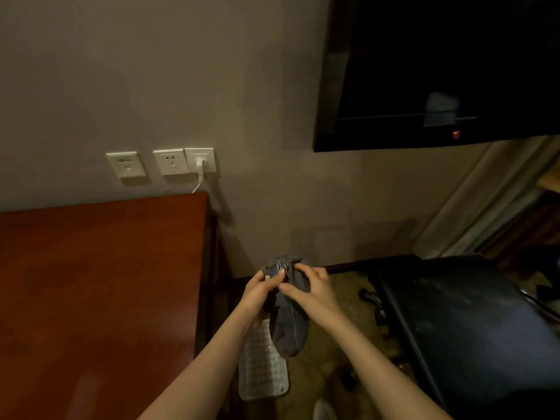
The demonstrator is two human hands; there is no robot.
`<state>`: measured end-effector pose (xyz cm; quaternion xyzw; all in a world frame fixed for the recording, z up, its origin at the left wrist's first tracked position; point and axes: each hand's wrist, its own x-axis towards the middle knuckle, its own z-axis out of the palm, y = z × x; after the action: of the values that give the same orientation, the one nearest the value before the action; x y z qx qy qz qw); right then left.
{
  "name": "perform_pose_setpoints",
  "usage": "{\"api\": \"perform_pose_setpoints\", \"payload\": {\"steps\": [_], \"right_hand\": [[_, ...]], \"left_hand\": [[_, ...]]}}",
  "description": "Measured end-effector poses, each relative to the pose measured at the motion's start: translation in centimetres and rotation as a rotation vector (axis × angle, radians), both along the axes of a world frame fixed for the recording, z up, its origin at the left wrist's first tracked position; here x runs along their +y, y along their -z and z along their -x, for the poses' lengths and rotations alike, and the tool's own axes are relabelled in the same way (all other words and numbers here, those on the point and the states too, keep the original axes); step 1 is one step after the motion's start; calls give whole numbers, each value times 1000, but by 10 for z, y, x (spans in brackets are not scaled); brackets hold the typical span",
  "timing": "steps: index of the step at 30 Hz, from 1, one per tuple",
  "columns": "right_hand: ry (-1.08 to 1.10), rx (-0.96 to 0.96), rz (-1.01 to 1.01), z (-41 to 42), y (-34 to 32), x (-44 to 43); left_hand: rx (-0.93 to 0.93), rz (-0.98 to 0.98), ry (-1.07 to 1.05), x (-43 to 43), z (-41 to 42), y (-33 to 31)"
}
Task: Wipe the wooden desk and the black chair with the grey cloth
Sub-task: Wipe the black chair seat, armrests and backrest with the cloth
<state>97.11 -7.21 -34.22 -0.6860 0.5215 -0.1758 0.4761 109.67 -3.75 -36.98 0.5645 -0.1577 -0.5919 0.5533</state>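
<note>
While neither surface is under it, the item of record is the grey cloth (289,325), lower centre of the frame, held in the air between both hands.

- Long axis: near vertical. The bunched top is at the fingers and the free end hangs toward the lower edge.
- Left hand (260,294): fingers (277,278) curled on the cloth's upper left side. The forearm enters from the lower left.
- Right hand (315,289): fingers (298,269) pinching the upper right folds. The forearm enters from the lower right.
- Both hands grasp the cloth; neither is released.
- Worktop (100,283): red-brown wood filling the left of the frame. Its right edge is just beside the left forearm, so it is nearer the left hand.
- Black chair (472,322): right of the frame, apart from the right hand, with dull marks on its surface.
- Judgement: the cloth is likely being gathered or refolded. Either surface is a sideways reach away, worktop leftward and chair rightward.
- Also present:
  - a white patterned piece (263,368) hanging below the left hand; whether it is held cannot be told
  - wall sockets (169,162) with a white plug (199,163), upper left
  - a dark screen (439,71), upper right
</note>
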Motion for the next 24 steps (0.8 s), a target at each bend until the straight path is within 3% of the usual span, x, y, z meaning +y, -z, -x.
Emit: {"api": "perform_pose_setpoints", "payload": {"steps": [5,11,19,24], "right_hand": [[261,14,106,9,8,19],[314,-52,57,42,13,27],[736,-390,-214,99,35,19],[1042,-754,-416,144,36,4]], "left_hand": [[31,42,91,0,21,1],[31,87,269,-4,49,1],[-185,80,479,-25,97,8],[-227,-33,500,-42,126,12]]}}
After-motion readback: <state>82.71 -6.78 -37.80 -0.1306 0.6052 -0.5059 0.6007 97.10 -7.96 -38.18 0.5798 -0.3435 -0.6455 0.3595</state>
